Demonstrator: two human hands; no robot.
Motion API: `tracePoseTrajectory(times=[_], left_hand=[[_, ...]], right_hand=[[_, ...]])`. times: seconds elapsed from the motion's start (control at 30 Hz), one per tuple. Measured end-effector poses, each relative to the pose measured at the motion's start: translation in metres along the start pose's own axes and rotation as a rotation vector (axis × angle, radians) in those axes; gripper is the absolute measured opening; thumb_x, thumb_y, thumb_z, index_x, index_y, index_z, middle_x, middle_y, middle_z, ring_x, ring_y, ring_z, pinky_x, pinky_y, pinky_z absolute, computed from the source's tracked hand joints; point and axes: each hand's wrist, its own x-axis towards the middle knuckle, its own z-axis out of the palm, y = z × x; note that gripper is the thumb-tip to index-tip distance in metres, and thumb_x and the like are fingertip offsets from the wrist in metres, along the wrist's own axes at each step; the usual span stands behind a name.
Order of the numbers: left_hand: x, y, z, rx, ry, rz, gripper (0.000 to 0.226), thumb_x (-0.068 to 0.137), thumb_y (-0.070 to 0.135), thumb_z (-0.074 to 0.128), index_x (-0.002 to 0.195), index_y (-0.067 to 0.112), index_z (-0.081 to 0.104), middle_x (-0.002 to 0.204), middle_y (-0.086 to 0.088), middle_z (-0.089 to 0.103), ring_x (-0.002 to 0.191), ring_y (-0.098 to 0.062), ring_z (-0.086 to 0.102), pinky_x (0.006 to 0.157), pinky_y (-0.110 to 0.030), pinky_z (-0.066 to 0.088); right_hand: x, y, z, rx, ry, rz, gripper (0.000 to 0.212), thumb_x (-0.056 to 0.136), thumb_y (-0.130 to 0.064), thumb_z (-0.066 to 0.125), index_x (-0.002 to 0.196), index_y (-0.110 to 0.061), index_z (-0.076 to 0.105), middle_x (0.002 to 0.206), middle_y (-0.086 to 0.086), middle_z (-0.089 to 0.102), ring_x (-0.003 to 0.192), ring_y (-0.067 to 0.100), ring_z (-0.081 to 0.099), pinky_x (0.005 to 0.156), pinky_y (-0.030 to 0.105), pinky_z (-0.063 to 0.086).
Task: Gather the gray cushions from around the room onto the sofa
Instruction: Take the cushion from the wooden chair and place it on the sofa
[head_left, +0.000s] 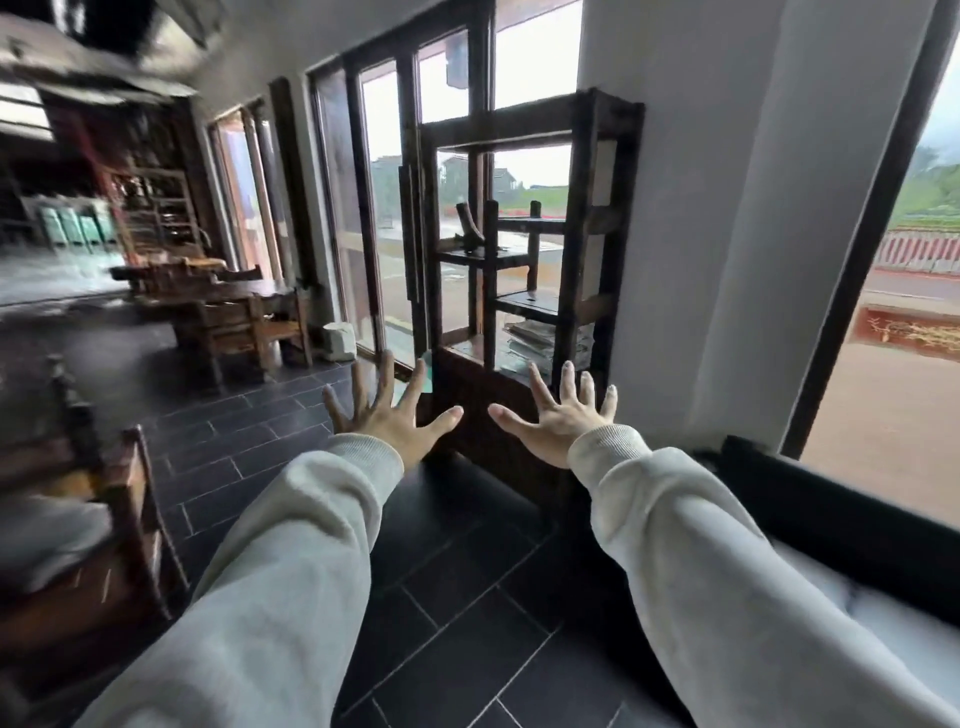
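Observation:
Both my arms stretch forward in pale grey sleeves above the dark tiled floor. My left hand (387, 413) is spread wide with straight fingers and holds nothing. My right hand (558, 415) is spread the same way, also empty. A gray cushion (49, 535) lies blurred on the seat of a wooden chair (137, 483) at the left edge. At the lower right a pale gray cushion (893, 623) lies on what looks like the sofa, below its dark back rail (831, 514).
A dark wooden shelf unit (587, 270) with stacked papers stands straight ahead against a white pillar. Glass doors (384, 218) run to its left. A wooden table with chairs (234, 312) sits further back left. A large window (898, 322) is at the right.

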Motion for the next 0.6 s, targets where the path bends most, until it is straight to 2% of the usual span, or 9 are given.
tracePoseTrajectory(times=[0.33,0.5,0.6], left_hand=[[0.011,-0.177,-0.001,0.043,0.015,-0.212,0.093,0.08,0.097,0.011,0.157,0.054,-0.02,0.163,0.007,-0.042,0.15,-0.028,-0.04,0.117,-0.064,-0.026],[0.024,-0.252,0.014,0.081,0.027,-0.344,0.096,0.076,0.098,0.006,0.157,0.054,-0.019,0.165,0.006,-0.04,0.152,-0.029,-0.037,0.116,-0.063,-0.025],[0.036,-0.292,0.025,0.088,0.037,-0.422,0.096,0.078,0.098,0.01,0.158,0.053,-0.016,0.168,0.005,-0.036,0.154,-0.029,-0.034,0.117,-0.064,-0.024]], right_hand=[[0.067,-0.175,0.064,0.005,-0.107,-0.218,0.103,0.08,-0.099,0.016,0.162,-0.047,-0.021,0.174,0.013,-0.025,0.16,0.037,-0.022,0.121,0.062,-0.022],[0.1,-0.254,0.099,0.006,-0.166,-0.342,0.103,0.08,-0.099,0.018,0.161,-0.049,-0.02,0.174,0.013,-0.026,0.16,0.036,-0.023,0.123,0.062,-0.021],[0.124,-0.301,0.123,0.007,-0.2,-0.423,0.102,0.081,-0.099,0.017,0.162,-0.049,-0.021,0.173,0.012,-0.026,0.16,0.035,-0.023,0.123,0.062,-0.02]])
